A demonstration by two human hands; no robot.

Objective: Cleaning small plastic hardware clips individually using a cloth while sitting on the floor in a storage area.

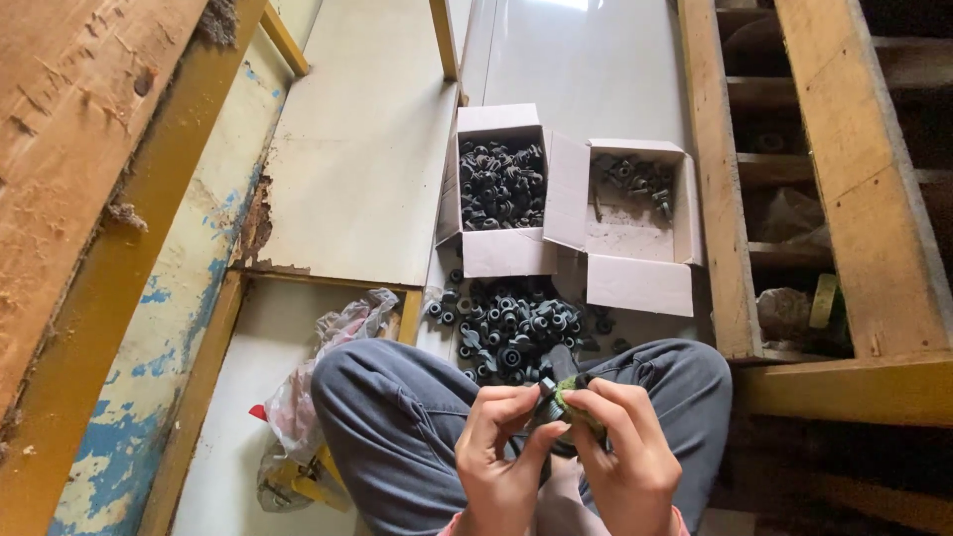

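A: Pale glossy floor tiles (586, 69) are running up the middle of the view, with a weathered wooden beam with chipped blue paint (119, 298) lying along the left and a raw timber frame (844, 199) standing on the right. The person is sitting cross-legged in grey trousers (397, 417).

B: And the hands?

A: Both are meeting just above the lap. The left hand (501, 452) is pinching the small black round plastic part (549, 389) from its left side, fingers curled shut on it. The right hand (625, 447) is closing on the same part from the right, and something small and green (571, 402) is showing between the fingertips; what it is cannot be told.

B: Which way is the part lying from the grip?

A: It is sitting at the fingertips of both hands, on the far side from the body. Neither hand is nearer; both are touching it. Its long axis is too hidden to tell.

B: Supply?

A: A loose heap of black round plastic parts (511, 328) is lying on the floor just beyond the knees. Farther on, an open white cardboard box full of black parts (501, 184) is standing beside a second open white cardboard box holding only a few grey pieces (635, 213). A crumpled plastic bag (308, 397) is resting by the left knee.
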